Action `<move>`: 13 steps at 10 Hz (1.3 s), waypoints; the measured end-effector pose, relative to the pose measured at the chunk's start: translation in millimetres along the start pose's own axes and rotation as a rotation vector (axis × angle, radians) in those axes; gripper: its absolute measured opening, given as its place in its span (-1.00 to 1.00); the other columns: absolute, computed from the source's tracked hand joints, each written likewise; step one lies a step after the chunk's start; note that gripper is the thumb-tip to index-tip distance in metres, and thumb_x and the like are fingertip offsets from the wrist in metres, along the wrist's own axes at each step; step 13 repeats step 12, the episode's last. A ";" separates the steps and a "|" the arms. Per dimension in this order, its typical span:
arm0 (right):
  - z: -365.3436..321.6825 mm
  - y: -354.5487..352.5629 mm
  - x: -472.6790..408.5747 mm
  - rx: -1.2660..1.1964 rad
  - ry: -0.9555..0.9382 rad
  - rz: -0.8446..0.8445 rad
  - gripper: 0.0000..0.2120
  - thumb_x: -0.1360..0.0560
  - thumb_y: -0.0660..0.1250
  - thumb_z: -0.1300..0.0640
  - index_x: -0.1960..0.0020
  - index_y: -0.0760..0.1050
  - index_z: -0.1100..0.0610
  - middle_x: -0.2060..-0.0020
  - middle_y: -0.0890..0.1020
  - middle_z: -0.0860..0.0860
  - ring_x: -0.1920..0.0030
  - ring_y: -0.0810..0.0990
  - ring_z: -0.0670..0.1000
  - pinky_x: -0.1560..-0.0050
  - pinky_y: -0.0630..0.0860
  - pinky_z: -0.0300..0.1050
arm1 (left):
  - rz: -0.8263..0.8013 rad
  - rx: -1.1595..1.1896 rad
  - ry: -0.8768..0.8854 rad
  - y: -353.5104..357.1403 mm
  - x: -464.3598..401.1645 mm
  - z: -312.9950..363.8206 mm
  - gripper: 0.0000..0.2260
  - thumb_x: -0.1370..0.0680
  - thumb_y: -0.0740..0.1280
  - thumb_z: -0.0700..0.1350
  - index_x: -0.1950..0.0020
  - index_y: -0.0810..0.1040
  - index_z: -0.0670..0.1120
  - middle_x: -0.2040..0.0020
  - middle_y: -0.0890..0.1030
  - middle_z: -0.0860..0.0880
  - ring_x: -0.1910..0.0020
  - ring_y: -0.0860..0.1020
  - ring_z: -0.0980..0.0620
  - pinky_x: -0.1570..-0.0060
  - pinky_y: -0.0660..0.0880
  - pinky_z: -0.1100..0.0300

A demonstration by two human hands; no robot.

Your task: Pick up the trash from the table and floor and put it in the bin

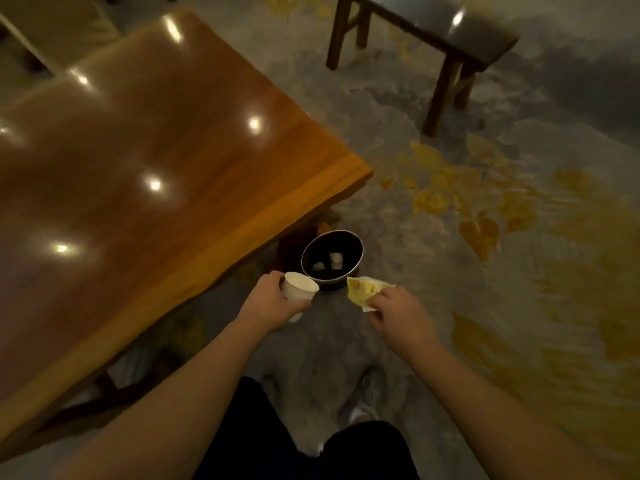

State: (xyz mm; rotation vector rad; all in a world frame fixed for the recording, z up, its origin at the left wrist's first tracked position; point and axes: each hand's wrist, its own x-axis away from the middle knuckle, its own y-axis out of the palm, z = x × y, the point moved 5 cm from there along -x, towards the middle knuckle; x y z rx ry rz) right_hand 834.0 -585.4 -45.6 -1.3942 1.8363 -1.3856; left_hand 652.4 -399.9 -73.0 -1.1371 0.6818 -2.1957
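A round dark bin point(356, 252) with a metal rim stands on the floor by the table's corner, with a couple of pale crumpled pieces lying inside. My left hand point(273, 301) grips a white paper cup point(298, 292), held just to the left of the bin's near rim. My right hand point(398, 313) pinches a crumpled yellow wrapper point(363, 289) just right of the bin's near rim. Both items hang above the floor, beside the bin rather than over its opening.
A glossy wooden table point(156, 161) fills the left half, its corner reaching over the floor near the bin. A dark wooden bench point(446, 39) stands at the far right. The grey carpet point(502, 209) has yellow leaf patterns. My legs and shoes point(363, 403) show below.
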 end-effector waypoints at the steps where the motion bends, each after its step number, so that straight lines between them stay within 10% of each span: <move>1: 17.9 23.7 -34.3 -0.030 0.040 -0.018 -0.87 -0.46 0.38 0.14 0.06 0.60 0.19 0.09 0.63 0.16 0.03 0.55 0.23 0.10 0.50 0.10 | -0.032 0.034 -0.042 24.2 -37.1 -4.4 -0.31 -0.35 0.56 0.15 -0.37 0.41 -0.06 -0.27 0.49 -0.05 -0.07 0.47 0.02 0.04 0.45 0.10; 9: 145.7 295.0 -289.1 0.087 0.018 -0.241 -0.65 -0.51 0.30 0.11 -0.29 0.50 0.06 -0.10 0.58 0.13 -0.11 0.51 0.19 -0.03 0.45 0.05 | -0.183 -0.007 -0.128 199.2 -378.2 -108.7 -0.08 -0.24 0.67 0.08 -0.47 0.32 -0.12 -0.39 0.46 -0.15 -0.30 0.48 -0.17 -0.07 0.42 0.04; 13: 116.6 250.5 -264.3 0.032 -0.007 -0.257 -0.67 -0.49 0.31 0.10 -0.23 0.49 0.11 -0.08 0.57 0.14 -0.08 0.52 0.20 0.05 0.54 0.08 | -0.122 -0.054 -0.052 160.4 -336.5 -81.4 -0.56 -0.40 0.56 0.00 -0.20 0.54 -0.08 -0.20 0.62 -0.13 -0.14 0.59 -0.12 -0.10 0.54 0.00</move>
